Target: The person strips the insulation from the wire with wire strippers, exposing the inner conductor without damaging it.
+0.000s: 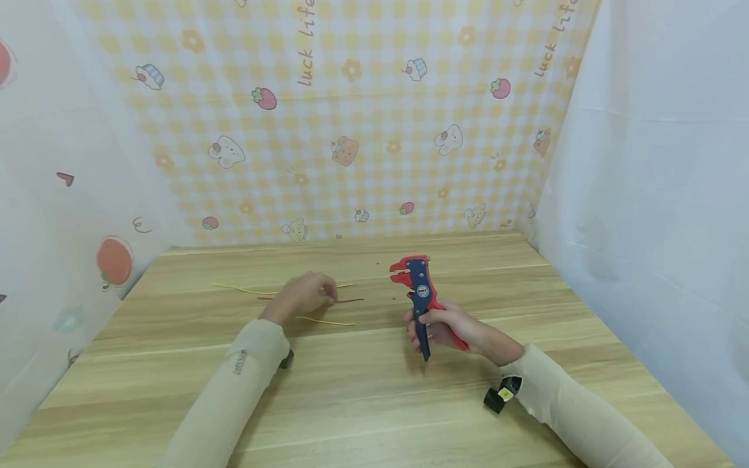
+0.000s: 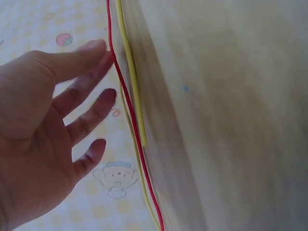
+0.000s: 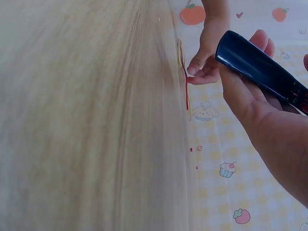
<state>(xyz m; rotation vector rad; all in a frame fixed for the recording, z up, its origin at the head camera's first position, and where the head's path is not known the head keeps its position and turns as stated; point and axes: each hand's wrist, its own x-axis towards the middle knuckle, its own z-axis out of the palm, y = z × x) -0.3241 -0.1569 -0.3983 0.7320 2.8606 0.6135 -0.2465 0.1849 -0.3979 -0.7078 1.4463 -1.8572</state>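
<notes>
With thumb and forefinger together, my left hand (image 1: pixel 305 294) pinches a red wire (image 2: pixel 129 95) that lies along the wooden table. The other fingers are spread loosely in the left wrist view. One yellow wire (image 1: pixel 233 286) runs behind the red one, partly hidden by the hand, and a shorter yellow wire (image 1: pixel 325 321) lies nearer to me. On the right, my right hand (image 1: pixel 455 326) grips a wire stripper (image 1: pixel 421 283) by its blue and red handles. Its red head points up, with the notched mouth facing left and apart. A dark blue handle (image 3: pixel 260 65) shows close up in the right wrist view.
Small red bits (image 3: pixel 191 149) lie on the wooden table (image 1: pixel 363 403) between the wires and the stripper. A checked curtain (image 1: pixel 374 130) hangs behind the table, with white curtains at both sides. Black wrist cameras (image 1: pixel 502 394) sit below the sleeves.
</notes>
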